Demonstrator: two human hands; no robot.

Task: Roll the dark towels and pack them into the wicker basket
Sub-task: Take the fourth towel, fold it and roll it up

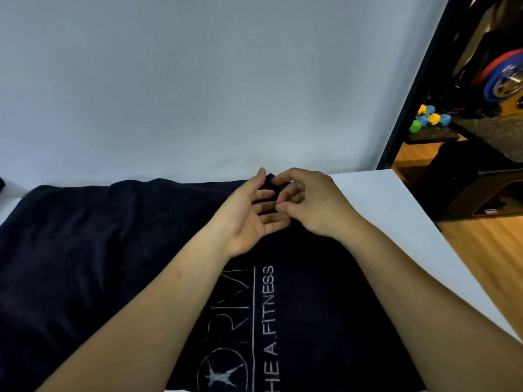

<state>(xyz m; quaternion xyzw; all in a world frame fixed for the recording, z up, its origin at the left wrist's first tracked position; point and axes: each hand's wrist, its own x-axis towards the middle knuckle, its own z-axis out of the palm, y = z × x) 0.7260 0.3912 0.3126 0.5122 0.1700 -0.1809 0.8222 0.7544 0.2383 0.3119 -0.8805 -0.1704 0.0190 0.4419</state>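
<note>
Stands over a white table (382,199) with both bare forearms stretched forward. Has a dark towel (113,250) spread on it, covering the top from the left edge almost to the right, rumpled in soft folds on the left side. Bears white print (266,321) on the near part of the towel, between the forearms: a circle with a small figure, a long line, and the letters "HE A FITNESS" running sideways.

Has both hands together at the towel's far edge, close to the pale wall (198,80). Holds the left hand (249,213) open, palm turned to the right, fingers straight and a little spread, thumb pointing up, with dark cloth showing between and behind the fingers. Curls the right hand (311,205) over the same spot, thumb and forefinger tips pinching a small raised corner of the towel just above the left fingers. Cannot tell whether right fingertips touch left fingers or only sit just beside them.

Shows a bare strip of table right of the towel. Beyond the table's right end: a black post (416,89) along the wall's edge, wooden floor (492,250), red, blue and yellow weight plates (503,77), and small yellow, blue and green dumbbells (430,118) on a dark speckled mat (435,134).
</note>
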